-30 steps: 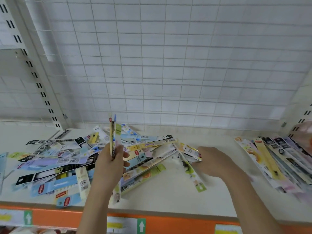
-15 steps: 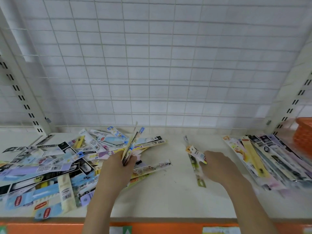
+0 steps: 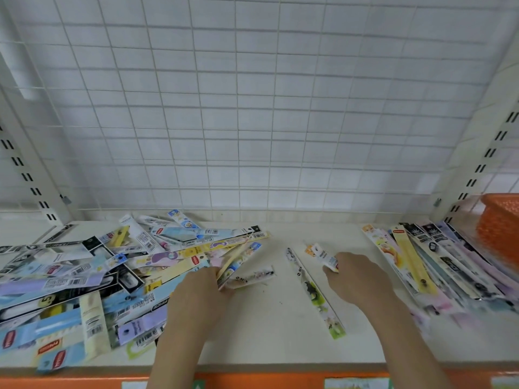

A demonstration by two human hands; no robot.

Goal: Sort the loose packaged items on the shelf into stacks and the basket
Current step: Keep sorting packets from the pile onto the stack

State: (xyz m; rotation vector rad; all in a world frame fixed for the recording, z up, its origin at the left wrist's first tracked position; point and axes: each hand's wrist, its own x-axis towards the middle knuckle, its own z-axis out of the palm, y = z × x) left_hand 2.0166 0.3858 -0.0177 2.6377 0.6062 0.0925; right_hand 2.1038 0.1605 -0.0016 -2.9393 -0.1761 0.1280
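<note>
Head view: left hand [image 3: 200,296] and right hand [image 3: 356,279] each pinch packets; one sorted stack [image 3: 429,265] lies beside the orange basket [image 3: 498,234], a large jumbled pile [image 3: 92,279] remains.

We see the orange basket [image 3: 500,234] cut off by the right edge at the shelf's [image 3: 266,332] back right corner, its contents out of view. The loose pile [image 3: 84,282] runs past the left edge. The near ends of the right-hand stack [image 3: 421,265] smear into blur. The left hand [image 3: 199,299] covers the lower ends of the packets [image 3: 238,259] it grips; the right hand [image 3: 356,279] hides most of its packet [image 3: 323,255]. Package print is too small to read.
</note>
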